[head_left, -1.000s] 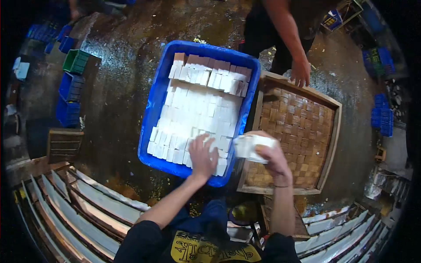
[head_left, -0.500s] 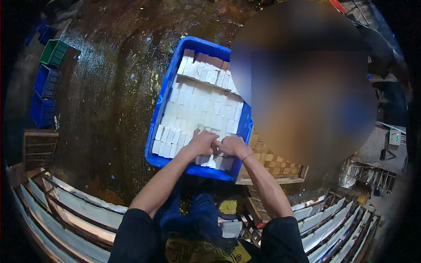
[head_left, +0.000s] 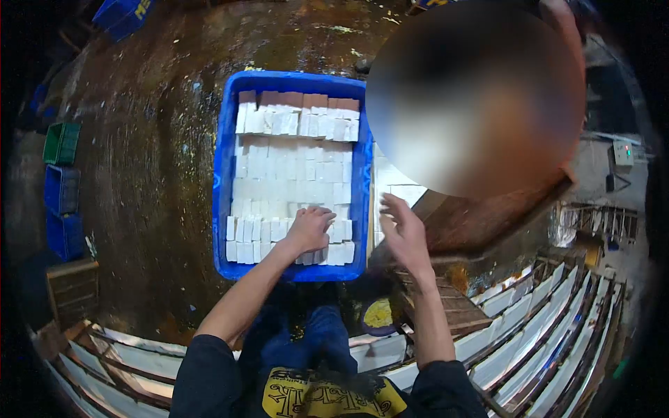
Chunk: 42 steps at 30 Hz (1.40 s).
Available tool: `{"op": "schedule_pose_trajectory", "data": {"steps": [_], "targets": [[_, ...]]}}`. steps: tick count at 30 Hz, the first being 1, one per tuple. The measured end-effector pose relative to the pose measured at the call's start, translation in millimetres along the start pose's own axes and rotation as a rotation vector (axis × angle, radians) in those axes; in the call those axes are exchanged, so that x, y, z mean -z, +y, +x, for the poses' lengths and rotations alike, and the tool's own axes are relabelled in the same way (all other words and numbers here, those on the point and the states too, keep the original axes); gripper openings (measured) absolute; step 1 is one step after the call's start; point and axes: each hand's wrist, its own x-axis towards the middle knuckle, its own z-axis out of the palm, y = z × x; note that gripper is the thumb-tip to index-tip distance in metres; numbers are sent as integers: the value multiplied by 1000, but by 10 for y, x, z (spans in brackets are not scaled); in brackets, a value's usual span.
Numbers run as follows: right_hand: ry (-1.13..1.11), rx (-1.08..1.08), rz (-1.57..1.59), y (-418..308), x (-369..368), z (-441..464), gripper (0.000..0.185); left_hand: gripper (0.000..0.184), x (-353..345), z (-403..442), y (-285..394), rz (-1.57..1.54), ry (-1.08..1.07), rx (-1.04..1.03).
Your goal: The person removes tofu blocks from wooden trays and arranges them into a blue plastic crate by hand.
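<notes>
Small white rectangular blocks (head_left: 289, 167) are packed in rows inside a deep blue plastic tub (head_left: 223, 174); the far and near rows look stacked higher than the middle. The near rows are covered in part by the left hand (head_left: 310, 226), its fingers bent and held close together; whether a block is clamped under them cannot be told. The right hand (head_left: 406, 237) is held just outside the tub's right wall, fingers spread apart, no block seen in it. Flat white pieces (head_left: 408, 191) are seen beside that wall, near the right fingertips. Beyond them a brown panel (head_left: 488, 216) is seen at a slant, partly hidden by blur, with part of another person's arm (head_left: 564, 28) above.

Main risk: blocks look soft-edged, so corners could be chipped or dented if pressed too hard by the left fingers. Raised near rows could be toppled into the lower middle if pushed sideways. The white pieces could be knocked or scraped if the right hand is swung low, or jarred if the panel is bumped by the other person.
</notes>
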Motion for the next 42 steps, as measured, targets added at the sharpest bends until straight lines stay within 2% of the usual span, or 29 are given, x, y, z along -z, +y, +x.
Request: {"op": "schedule_pose_trajectory", "data": {"steps": [2, 4, 6, 9, 10, 11, 12, 13, 14, 18, 19, 21, 22, 24, 26, 28, 29, 30, 32, 35, 37, 38, 40, 42], "targets": [[162, -109, 32, 28, 196, -332, 35, 58, -27, 70, 106, 3, 50, -64], [181, -169, -10, 366, 248, -678, 31, 53, -32, 142, 246, -31, -5, -121], [212, -212, -4, 616, 156, -1020, 27, 56, -93, 165, 301, -4, -89, -117], [251, -371, 141, 999, -106, -1460, 27, 60, -185, 168, 301, 7, -97, -57], [286, -396, 188, 1173, -196, -1599, 27, 60, -231, 171, 292, 21, -125, -101], [254, -506, 189, 1322, -223, -1733, 29, 60, -286, 174, 280, 10, 4, -130], [306, -519, 204, 1470, -227, -1835, 29, 61, -328, 183, 269, -8, 133, -160], [339, -521, 156, 1621, -214, -1929, 30, 61, -340, 186, 264, 0, 106, -204], [366, -525, 108, 1746, -177, -2009, 31, 61, -345, 175, 256, 20, 41, -157], [515, -592, 136, 2510, 324, -2125, 27, 62, -341, 161, 317, 120, -79, -56], [562, -566, 80, 2743, 516, -2089, 26, 62, -330, 176, 322, 134, -89, -75], [637, -524, -16, 3040, 980, -1952, 26, 60, -328, 218, 309, 117, -185, 54], [667, -507, -57, 3138, 1243, -1858, 26, 60, -355, 209, 292, 131, -190, 46], [710, -554, -101, 3473, 1693, -1674, 26, 61, -436, 176, 281, 152, -7, 30], [711, -636, -134, 3791, 2084, -1483, 27, 59, -409, 234, 446, 128, -14, 100], [627, -583, -248, 4039, 2379, -1347, 29, 59, -417, 158, 432, 170, 47, -9], [684, -601, -142, 4337, 2391, -1287, 29, 57, -415, 119, 563, 167, 215, -55], [646, -628, -130, 4288, 2480, -1191, 30, 55, -456, 151, 731, 178, 385, -118], [634, -601, -58, 4889, 2539, -1099, 30, 54, -372, 176, 1207, -14, 375, 162], [607, -603, -92, 4880, 2504, -939, 31, 55, -629, 167, 1444, -98, 500, 253], [674, -566, -147, 4987, 2559, -1021, 32, 62, -882, 76, 1466, 38, 455, 314], [710, -547, -205, 5030, 2583, -1009, 32, 64, -963, 81, 1499, 103, 443, 429], [756, -476, -276, 5207, 2677, -976, 32, 65, -1044, 84, 1426, 261, 496, 389], [703, -456, -231, 5392, 2817, -893, 31, 64, -1021, 55, 1444, 270, 503, 337]]}}
